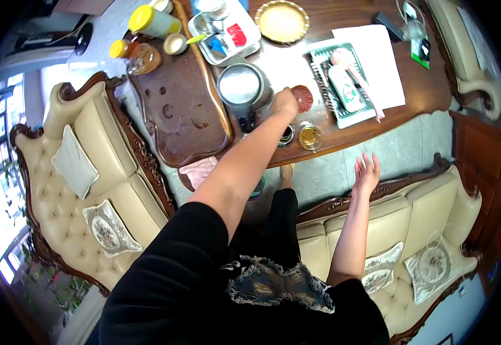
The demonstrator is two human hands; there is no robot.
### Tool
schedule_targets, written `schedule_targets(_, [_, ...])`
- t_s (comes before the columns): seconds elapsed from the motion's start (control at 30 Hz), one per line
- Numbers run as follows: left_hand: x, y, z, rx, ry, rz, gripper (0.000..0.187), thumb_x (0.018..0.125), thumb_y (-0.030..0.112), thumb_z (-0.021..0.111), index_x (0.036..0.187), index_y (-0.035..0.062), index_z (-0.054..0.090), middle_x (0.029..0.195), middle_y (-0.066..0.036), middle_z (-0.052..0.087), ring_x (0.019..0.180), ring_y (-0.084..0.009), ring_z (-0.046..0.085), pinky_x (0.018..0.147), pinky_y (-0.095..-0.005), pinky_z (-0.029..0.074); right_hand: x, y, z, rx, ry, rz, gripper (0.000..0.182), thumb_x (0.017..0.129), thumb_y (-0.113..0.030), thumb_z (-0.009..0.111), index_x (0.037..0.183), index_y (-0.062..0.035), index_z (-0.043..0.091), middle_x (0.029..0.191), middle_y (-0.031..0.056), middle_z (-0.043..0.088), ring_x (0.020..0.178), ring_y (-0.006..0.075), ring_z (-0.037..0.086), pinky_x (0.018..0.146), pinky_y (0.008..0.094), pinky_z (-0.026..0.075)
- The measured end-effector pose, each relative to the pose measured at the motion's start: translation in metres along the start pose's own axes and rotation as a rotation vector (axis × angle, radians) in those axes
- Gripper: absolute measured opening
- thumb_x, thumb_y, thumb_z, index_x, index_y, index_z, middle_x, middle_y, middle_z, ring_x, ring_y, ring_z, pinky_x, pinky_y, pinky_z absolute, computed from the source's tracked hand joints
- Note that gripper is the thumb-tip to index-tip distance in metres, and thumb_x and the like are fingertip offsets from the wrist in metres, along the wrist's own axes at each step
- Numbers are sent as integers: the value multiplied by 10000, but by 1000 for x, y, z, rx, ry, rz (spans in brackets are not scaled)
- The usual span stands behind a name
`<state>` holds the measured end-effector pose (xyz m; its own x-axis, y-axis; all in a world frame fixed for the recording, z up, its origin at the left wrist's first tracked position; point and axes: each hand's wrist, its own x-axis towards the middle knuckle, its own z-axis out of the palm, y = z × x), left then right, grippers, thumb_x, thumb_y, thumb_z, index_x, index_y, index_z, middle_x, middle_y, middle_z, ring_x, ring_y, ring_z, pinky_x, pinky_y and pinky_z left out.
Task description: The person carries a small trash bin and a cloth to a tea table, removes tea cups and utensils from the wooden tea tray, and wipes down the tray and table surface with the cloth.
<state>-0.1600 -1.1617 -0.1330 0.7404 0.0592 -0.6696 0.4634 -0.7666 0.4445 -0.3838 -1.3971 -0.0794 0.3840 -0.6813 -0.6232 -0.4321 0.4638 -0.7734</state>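
Observation:
My left hand (285,104) reaches over the wooden table (354,133), its fingers on the near side of a round dark-red disc (302,98); the fingertips are too hidden to tell a grip. Just left of it stands a round metal pot (241,84) with a dark handle. A glass cup of amber liquid (309,137) and a cup of dark liquid (286,135) stand near the table's front edge. Raised above the floor in front of the sofa, my right hand (367,175) is open, fingers apart, holding nothing.
A carved wooden tray (177,109) bears jars and a bottle at its back. Behind the pot is a white tray (250,49) of small items. A woven-rim basket (282,22), a green-white rack (348,86) and white paper (387,69) lie farther right. Sofas flank the table.

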Motion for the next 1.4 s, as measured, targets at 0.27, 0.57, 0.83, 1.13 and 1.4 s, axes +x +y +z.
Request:
schedule_targets(0.27, [-19, 10, -16, -97, -29, -113, 341, 1013, 138, 443, 1321, 12, 520, 1290, -274, 621, 1198, -404, 626, 1015, -482, 505, -83, 32, 8, -69, -73, 37, 431, 998, -125, 574, 1417, -94, 478, 1285, 98, 664, 938, 142, 648, 827, 289, 525])
schedule_targets(0.57, [-112, 11, -53, -207, -82, 232, 475, 871, 25, 582, 1315, -113, 489, 1228, -344, 559, 1179, -438, 576, 1032, -454, 474, -140, 59, 36, -161, -204, 110, 395, 976, -85, 561, 1369, -73, 520, 1230, 92, 677, 888, 128, 651, 766, 255, 524])
schedule_targets(0.83, [-207, -130, -111, -436, 110, 566, 311, 903, 25, 585, 1211, 51, 616, 1151, -175, 630, 1130, -355, 607, 979, -430, 495, -191, 113, 66, -400, -511, 117, 341, 960, 4, 545, 1292, -71, 572, 1120, 76, 701, 821, 120, 658, 738, 244, 530])
schedule_targets(1.13, [-205, -371, -90, -134, 423, -218, 561, 814, 129, 753, 1261, -61, 472, 1140, -280, 591, 1134, -446, 571, 979, -469, 480, -279, 174, 173, -1033, -1045, -322, 448, 862, 65, 611, 1292, -52, 571, 1098, 107, 695, 864, 194, 669, 805, 313, 553])
schedule_targets(1.4, [-179, -408, -66, -614, 476, -391, 414, 680, 195, 870, 921, -41, 631, 841, -206, 679, 825, -376, 670, 786, -451, 534, -307, 215, 219, -1323, -1061, -583, 906, 810, -40, 723, 1568, -126, 233, 1461, 232, 444, 1349, 449, 432, 1145, 457, 370])
